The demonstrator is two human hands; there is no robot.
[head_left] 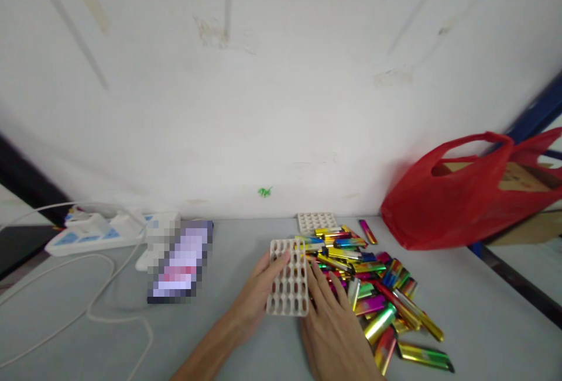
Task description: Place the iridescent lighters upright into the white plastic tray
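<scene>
An off-white, rectangular plastic tray with rows of oval openings (287, 280) is held above the tabletop, near the left edge of a heap of shiny, foil-coloured, lighter-like pieces (371, 306); it is pinched by the left hand (260, 288), whose thumb is laid across the upper face while the other fingers are mostly hidden at the side and below. The right hand (330, 318) is placed just beside the tray's right edge, back upward, with its visible fingers extended and slightly spread; whether anything is gripped beneath them cannot be told. No piece can be made out seated in the openings, so nothing appears to have been loaded, and all the visible pieces are left loose in the heap or scattered around it. A second off-white perforated tray (316, 221) is set behind the heap, close to the scuffed white wall (263, 106). The smooth grey tabletop (263, 360) is shared with a white power strip (85, 242), a thin white cable (118, 319) and a pixelated dark-edged phone (184, 264), while a red fabric bag (452, 199) is seen at the right, with brown cardboard (522, 177) inside
</scene>
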